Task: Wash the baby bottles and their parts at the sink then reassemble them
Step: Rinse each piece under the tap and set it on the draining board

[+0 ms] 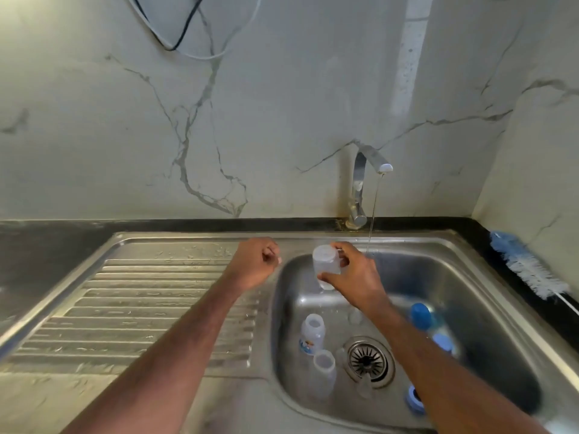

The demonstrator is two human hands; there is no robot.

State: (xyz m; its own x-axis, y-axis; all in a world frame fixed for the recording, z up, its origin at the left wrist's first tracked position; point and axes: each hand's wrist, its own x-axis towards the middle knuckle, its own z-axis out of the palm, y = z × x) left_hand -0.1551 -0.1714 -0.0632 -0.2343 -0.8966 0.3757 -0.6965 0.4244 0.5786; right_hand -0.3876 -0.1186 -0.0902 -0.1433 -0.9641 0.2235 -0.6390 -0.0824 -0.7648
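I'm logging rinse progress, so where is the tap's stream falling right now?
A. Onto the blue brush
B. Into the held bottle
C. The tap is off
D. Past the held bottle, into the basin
D: the thin stream falls just to the right of the clear bottle gripped by the right hand.

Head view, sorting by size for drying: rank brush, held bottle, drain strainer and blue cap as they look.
1. brush
2. drain strainer, held bottle: too alike, and bottle is partly hidden
3. blue cap
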